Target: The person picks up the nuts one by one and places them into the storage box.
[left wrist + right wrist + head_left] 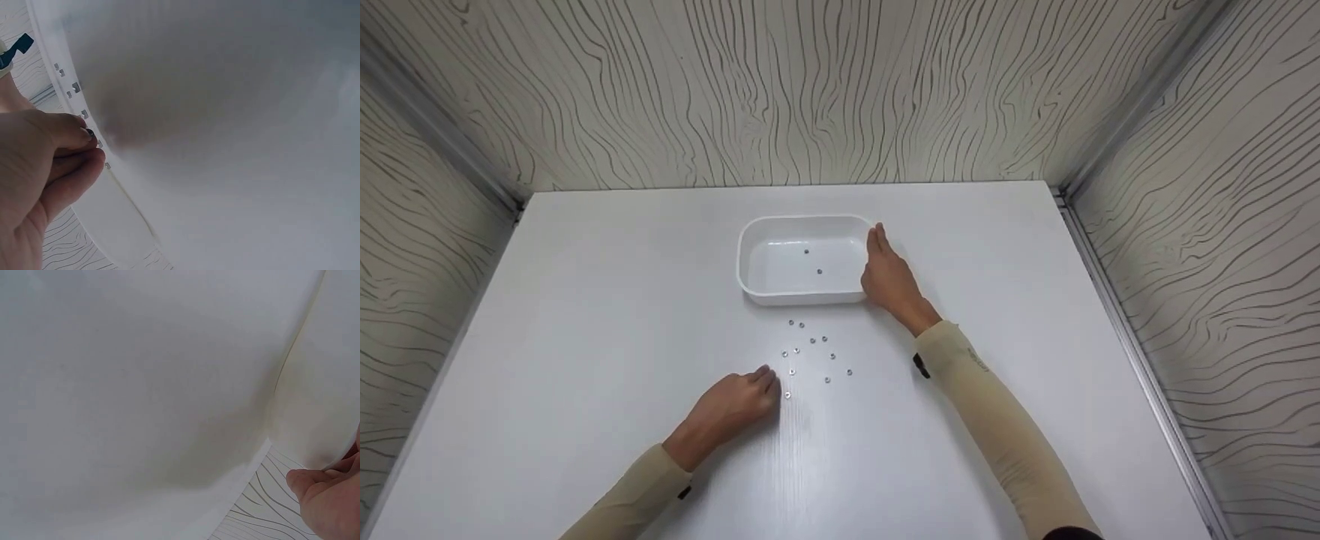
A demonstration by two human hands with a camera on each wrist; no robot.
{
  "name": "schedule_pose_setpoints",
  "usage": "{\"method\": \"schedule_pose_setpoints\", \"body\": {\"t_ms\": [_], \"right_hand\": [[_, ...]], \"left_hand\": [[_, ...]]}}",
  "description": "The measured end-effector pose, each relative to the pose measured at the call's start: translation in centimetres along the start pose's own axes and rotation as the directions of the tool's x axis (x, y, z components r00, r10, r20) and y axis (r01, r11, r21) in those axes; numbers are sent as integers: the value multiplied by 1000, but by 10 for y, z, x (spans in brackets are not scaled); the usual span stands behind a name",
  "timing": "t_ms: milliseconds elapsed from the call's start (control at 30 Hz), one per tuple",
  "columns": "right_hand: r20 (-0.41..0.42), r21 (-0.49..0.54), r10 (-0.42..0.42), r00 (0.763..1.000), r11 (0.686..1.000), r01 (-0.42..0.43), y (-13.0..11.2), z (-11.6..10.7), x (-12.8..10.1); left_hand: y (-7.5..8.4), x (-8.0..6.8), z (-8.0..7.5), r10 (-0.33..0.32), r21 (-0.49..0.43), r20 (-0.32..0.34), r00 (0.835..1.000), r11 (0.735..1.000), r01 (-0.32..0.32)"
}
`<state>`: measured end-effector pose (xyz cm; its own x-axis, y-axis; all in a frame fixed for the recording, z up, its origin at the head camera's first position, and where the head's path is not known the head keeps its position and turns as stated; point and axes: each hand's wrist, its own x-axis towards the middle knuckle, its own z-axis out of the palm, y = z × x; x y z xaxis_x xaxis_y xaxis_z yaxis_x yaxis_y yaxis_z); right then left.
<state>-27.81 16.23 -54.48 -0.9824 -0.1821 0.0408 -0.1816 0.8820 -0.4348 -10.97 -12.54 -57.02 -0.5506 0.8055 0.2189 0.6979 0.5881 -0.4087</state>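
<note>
White tray [750, 259] is being touched by flat right hand [887, 279]; loose nuts [812, 352] mid-tabletop are being pinched at by left hand [735, 405], grip narrow.

The head view looks forward and down from well above — the whole white table [585, 300], both forearms and the panelled walls fit in frame. The left wrist view sits low and close, its left hand [39, 169] at lower left, sharing the small nuts [810, 352] [76, 87]. The right wrist view is closer still — its right hand [332, 500] shows only at lower right, against the white tray [746, 259] [320, 382].
</note>
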Motion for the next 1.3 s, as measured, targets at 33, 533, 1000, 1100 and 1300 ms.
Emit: {"method": "schedule_pose_setpoints", "body": {"t_ms": [33, 533, 1000, 1100, 1300], "right_hand": [[2, -1, 1, 1000, 1000, -1, 0, 0, 0], [7, -3, -8, 1000, 1000, 8, 3, 2, 1], [-3, 2, -12, 1000, 1000, 12, 4, 2, 2], [-7, 2, -22, 1000, 1000, 22, 5, 3, 2], [-1, 11, -23, 1000, 1000, 23, 4, 2, 2]], "left_hand": [[0, 0, 0, -2, -4, -2, 1000, 1000, 2], [-3, 4, -1, -50, -144, -63, 997, 989, 40], [-6, 13, -6, -104, -402, 36, 994, 909, 110], [-8, 16, -7, -136, -497, 67, 988, 855, 151], [-11, 19, -7, -225, -676, 80, 971, 703, 219]]}}
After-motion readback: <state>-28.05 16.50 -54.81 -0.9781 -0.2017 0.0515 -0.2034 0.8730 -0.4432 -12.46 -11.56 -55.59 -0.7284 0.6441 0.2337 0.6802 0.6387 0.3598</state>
